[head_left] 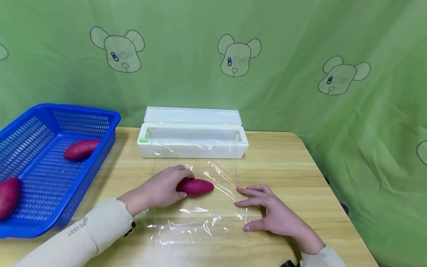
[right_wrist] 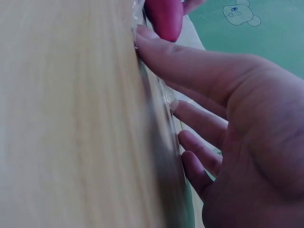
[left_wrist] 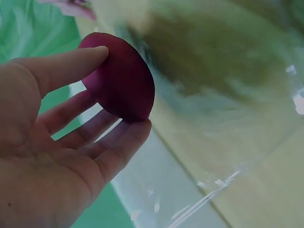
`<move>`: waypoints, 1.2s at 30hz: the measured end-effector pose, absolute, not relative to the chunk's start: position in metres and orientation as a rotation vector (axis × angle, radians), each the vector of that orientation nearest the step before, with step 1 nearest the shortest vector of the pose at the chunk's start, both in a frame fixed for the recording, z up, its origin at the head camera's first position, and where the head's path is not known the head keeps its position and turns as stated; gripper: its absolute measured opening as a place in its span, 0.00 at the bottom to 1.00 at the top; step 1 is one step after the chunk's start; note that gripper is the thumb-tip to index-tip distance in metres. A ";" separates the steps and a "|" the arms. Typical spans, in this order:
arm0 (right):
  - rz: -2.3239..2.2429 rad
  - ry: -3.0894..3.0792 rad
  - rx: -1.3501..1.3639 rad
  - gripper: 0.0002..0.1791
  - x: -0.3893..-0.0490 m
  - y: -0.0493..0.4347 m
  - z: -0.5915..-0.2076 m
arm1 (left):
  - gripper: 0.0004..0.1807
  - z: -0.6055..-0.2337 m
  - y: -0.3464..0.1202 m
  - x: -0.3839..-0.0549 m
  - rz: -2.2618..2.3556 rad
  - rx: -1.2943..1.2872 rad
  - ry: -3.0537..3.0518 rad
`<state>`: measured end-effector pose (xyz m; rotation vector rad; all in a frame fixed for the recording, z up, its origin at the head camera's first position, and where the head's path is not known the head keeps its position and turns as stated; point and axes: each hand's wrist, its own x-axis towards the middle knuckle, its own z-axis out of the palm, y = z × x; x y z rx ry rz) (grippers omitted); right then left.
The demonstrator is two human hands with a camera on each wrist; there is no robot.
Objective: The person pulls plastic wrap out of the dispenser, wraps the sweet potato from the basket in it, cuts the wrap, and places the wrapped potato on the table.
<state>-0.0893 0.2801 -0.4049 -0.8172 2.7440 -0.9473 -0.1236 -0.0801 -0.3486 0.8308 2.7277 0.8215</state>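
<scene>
My left hand (head_left: 163, 188) grips a purple-red sweet potato (head_left: 200, 187) above a sheet of clear cling film (head_left: 195, 237). In the left wrist view the thumb lies across the sweet potato (left_wrist: 121, 78), with the fingers beneath it. The film stretches over the table from a white cling film dispenser (head_left: 193, 150), whose lid stands up at the back. At the film's right edge, my right hand (head_left: 275, 213) has its fingers spread, fingertips touching the film. The right wrist view shows its thumb right at the crinkled edge, near the sweet potato (right_wrist: 164, 19).
On the left stands a blue plastic basket (head_left: 111, 120) with two more sweet potatoes, one by its right wall (head_left: 81, 150) and one at its left (head_left: 8, 198). A green curtain (head_left: 186, 55) hangs behind the wooden table (head_left: 283, 163) and along its right side.
</scene>
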 end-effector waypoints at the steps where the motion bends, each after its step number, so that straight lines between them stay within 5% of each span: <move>1: -0.943 2.745 -0.821 0.33 -0.090 0.280 -0.405 | 0.23 -0.351 -0.081 -0.123 0.828 0.832 2.725; 12: -0.960 2.732 -0.788 0.32 -0.090 0.278 -0.409 | 0.31 -0.353 -0.101 -0.113 0.852 0.752 2.780; 21: -0.967 2.720 -0.805 0.32 -0.093 0.278 -0.405 | 0.12 -0.372 -0.168 -0.068 0.892 1.014 2.825; 28: -0.974 2.707 -0.810 0.30 -0.094 0.278 -0.400 | 0.21 -0.389 -0.182 -0.059 0.838 1.047 2.720; 36: -0.967 2.713 -0.799 0.34 -0.092 0.280 -0.400 | 0.14 -0.392 -0.176 -0.056 0.770 1.122 2.867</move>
